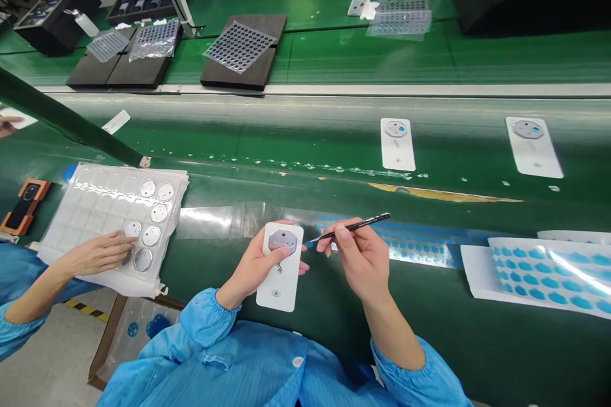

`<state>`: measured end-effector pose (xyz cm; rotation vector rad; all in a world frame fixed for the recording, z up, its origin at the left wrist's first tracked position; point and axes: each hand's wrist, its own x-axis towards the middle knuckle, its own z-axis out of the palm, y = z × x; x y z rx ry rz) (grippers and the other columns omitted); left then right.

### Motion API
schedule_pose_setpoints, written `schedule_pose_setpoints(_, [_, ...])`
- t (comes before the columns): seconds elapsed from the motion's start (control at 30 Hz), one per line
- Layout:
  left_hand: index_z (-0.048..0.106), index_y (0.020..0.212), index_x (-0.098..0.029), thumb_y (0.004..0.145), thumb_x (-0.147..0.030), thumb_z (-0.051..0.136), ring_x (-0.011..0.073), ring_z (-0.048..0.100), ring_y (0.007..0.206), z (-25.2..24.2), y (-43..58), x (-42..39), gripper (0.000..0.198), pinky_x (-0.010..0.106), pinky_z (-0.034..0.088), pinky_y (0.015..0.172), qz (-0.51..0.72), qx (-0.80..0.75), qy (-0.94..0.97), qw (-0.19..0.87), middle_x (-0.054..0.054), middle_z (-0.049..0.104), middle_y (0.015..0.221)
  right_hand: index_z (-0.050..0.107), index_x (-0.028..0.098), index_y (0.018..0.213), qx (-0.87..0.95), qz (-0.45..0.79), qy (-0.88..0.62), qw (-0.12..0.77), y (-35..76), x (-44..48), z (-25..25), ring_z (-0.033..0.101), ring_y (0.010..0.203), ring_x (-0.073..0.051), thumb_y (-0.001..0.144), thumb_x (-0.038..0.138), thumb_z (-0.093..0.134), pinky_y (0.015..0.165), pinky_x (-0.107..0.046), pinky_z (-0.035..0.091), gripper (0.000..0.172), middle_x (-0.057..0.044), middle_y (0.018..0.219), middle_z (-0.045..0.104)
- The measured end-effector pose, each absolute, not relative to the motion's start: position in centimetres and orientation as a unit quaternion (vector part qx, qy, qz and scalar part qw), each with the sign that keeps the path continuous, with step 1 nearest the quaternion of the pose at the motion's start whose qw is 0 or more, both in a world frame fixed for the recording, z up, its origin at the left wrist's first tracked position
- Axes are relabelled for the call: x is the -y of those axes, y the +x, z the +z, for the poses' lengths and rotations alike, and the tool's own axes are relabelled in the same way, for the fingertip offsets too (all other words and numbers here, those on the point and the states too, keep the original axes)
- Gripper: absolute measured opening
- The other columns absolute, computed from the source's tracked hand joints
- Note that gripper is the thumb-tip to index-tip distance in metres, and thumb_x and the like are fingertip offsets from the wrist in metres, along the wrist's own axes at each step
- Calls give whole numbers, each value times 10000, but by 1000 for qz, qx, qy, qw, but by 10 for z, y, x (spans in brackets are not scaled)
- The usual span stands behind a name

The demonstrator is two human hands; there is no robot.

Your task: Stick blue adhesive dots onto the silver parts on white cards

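Observation:
My left hand [252, 270] grips a white rectangular panel [281, 289] with rounded corners, its thumb on the front and fingers behind. Near the panel's top sits a grey, roughly octagonal disc [282, 239], partly under the thumb. Black tweezers [370, 221] are pinched in my right hand [360, 261], their tip pointing left at the panel's right edge. A small blue piece [309, 244] shows at that tip. Just right of my right hand lies a clear strip with rows of blue dots [415, 245]. Farther right are sheets of larger blue stickers [539, 273].
At left, a co-worker's hand [102, 251] touches round discs in a clear tray [86, 203]. Two white panels with discs, one nearer [398, 151] and one farther right [537, 156], lie on the green belt. Black foam blocks [238, 76] stand beyond. A green post [71, 111] slants across the left.

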<state>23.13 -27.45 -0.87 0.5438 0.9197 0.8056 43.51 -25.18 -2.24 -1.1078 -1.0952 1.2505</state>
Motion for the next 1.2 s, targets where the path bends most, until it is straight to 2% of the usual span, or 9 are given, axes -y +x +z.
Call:
schedule_pose_setpoints(0.1, [517,1385,-203,914,-370,815,287,805,855,1,230,279,581,419,678,793,371,-413,250,793,96,760,1027,692,196,943,450,560,-454,528,418,266,-1,660,579,-142,1051,408,652,523,-240,538,242,-23,699,709])
schedule_pose_setpoints(0.43, [543,1363,-218,933,-339,801,238,797,845,11,226,295,515,384,683,796,396,-382,269,790,71,742,1073,706,191,959,459,549,-478,509,405,276,6,677,594,-140,1037,419,680,522,-228,569,242,-31,725,721])
schedule_pose_setpoints(0.8, [553,1354,-204,885,-379,839,261,791,816,20,228,300,577,418,676,781,400,-401,243,787,84,756,1009,712,200,938,483,505,-497,515,400,282,14,665,583,-150,1027,454,682,511,-248,572,271,-40,727,719])
schedule_pose_setpoints(1.2, [541,1336,-203,913,-341,809,249,793,818,24,225,298,520,401,683,786,399,-396,245,790,69,753,1007,705,212,950,476,510,-493,520,398,285,12,676,605,-145,1043,415,671,523,-239,559,226,-29,748,722])
